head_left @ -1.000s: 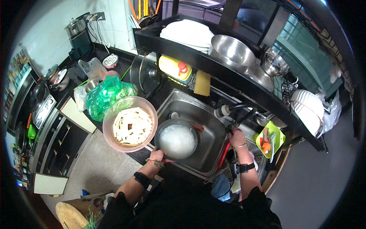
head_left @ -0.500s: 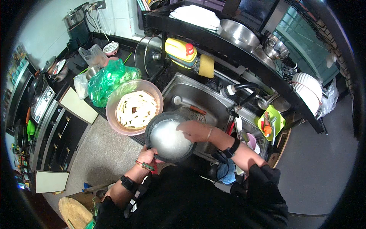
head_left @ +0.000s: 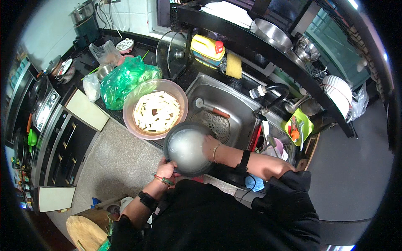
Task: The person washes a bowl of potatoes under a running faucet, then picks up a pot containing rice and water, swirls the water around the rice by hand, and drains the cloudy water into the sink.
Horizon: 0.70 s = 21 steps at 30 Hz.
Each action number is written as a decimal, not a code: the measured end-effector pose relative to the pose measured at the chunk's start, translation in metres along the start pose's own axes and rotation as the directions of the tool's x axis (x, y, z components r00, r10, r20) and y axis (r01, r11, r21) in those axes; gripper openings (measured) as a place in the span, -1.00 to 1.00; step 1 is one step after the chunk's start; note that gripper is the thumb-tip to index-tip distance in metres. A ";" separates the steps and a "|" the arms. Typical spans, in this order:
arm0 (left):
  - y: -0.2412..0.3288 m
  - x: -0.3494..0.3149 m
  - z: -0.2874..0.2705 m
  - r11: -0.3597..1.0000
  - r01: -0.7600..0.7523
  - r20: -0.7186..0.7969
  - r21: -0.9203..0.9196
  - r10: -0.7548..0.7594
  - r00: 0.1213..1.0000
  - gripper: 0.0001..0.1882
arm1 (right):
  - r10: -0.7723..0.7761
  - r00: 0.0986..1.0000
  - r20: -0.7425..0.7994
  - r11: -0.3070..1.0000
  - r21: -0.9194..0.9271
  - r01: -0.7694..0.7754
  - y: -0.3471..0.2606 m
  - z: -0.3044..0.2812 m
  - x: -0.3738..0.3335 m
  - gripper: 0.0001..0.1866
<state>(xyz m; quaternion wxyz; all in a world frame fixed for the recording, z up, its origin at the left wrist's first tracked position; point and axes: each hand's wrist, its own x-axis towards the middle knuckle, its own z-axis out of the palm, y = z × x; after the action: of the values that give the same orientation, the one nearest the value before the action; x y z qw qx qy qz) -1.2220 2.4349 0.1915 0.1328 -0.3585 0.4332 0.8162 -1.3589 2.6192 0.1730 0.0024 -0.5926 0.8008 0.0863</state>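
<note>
A dark round pot point(head_left: 193, 170) of cloudy white water point(head_left: 184, 146) sits in front of me at the sink's near left corner. My left hand point(head_left: 166, 168) is closed on the pot's near left rim. At the pot's right side, my right hand point(head_left: 209, 147) reaches in over the rim, its fingers dipped in the water and hidden by it. Beyond the pot to the left stands a pinkish translucent bowl point(head_left: 129, 115) holding many pale cut sticks point(head_left: 157, 111) of a vegetable, in liquid.
The steel sink point(head_left: 245, 113) holds a utensil with a brown handle point(head_left: 220, 113). A black faucet point(head_left: 272, 89) reaches over it. A green plastic bag point(head_left: 125, 85) lies behind the bowl. A yellow sponge point(head_left: 233, 66) and yellow jug point(head_left: 207, 47) stand under the black shelf point(head_left: 234, 35).
My right hand has gone from above the water down into it, toward the pot's right side. My left hand keeps its hold on the rim. The whole view has shifted slightly.
</note>
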 end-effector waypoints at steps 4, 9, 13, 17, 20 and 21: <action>-0.004 0.007 -0.009 1.000 0.008 0.029 -0.025 -0.007 1.000 -0.51 | -0.084 0.975 0.207 0.942 0.334 0.010 -0.035 -0.019 0.008 -0.69; -0.002 0.009 -0.014 0.995 0.047 0.170 -0.089 -0.031 0.985 -0.51 | -0.137 0.921 0.365 0.829 0.551 -0.095 -0.040 -0.020 0.022 -0.69; 0.010 0.004 -0.017 0.994 0.106 0.219 0.005 -0.105 0.970 -0.50 | 0.007 0.919 0.394 0.816 0.529 -0.233 -0.014 -0.004 0.029 -0.69; 0.023 -0.008 -0.013 0.992 0.100 0.247 0.074 -0.116 0.962 -0.47 | 0.240 0.890 0.387 0.780 0.469 -0.414 0.010 0.002 0.037 -0.69; 0.023 -0.005 -0.018 0.991 0.076 0.264 0.107 -0.102 0.959 -0.45 | 0.369 0.850 0.376 0.751 0.418 -0.511 0.010 -0.006 0.047 -0.69; 0.022 -0.005 -0.020 0.992 0.060 0.271 0.115 -0.089 0.958 -0.45 | 0.398 0.835 0.381 0.743 0.400 -0.537 0.008 -0.007 0.050 -0.69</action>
<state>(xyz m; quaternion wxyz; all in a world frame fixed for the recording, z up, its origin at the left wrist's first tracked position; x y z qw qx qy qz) -1.2210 2.4063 0.2015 0.2413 -0.2500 0.4390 0.8285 -1.3806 2.5730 0.1759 0.2402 -0.3322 0.9112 -0.0421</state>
